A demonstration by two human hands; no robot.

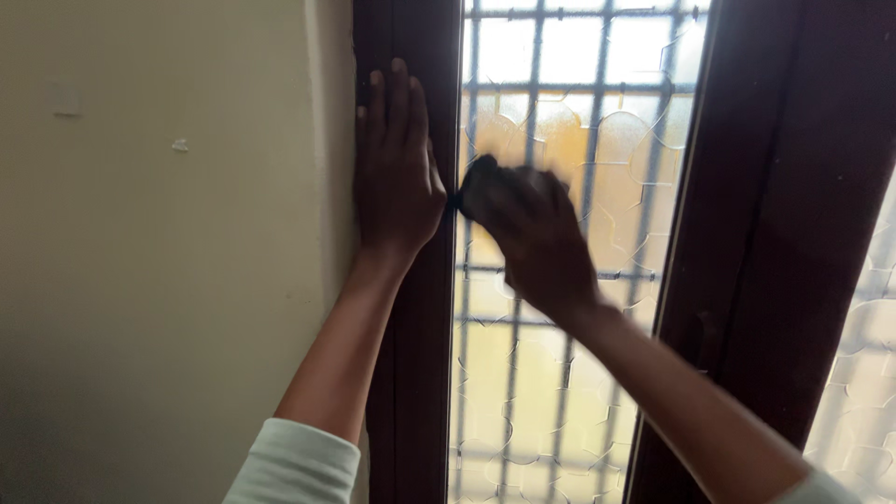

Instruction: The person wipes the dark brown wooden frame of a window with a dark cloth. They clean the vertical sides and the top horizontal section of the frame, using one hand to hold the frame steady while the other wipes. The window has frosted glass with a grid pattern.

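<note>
My left hand [397, 177] lies flat, fingers up, against the dark brown wooden window frame [415, 373] at its left edge beside the wall. My right hand [532, 233] is pressed to the patterned frosted glass pane [532, 401] and is closed around a small dark cloth [478, 177], which shows at the fingertips. The right hand is blurred. Both arms reach up from the bottom of the view in pale sleeves.
A cream wall [159, 280] fills the left side. Metal grille bars [569, 89] show through the glass. A wide dark frame post [784, 233] stands on the right, with another frosted pane [863, 373] beyond it.
</note>
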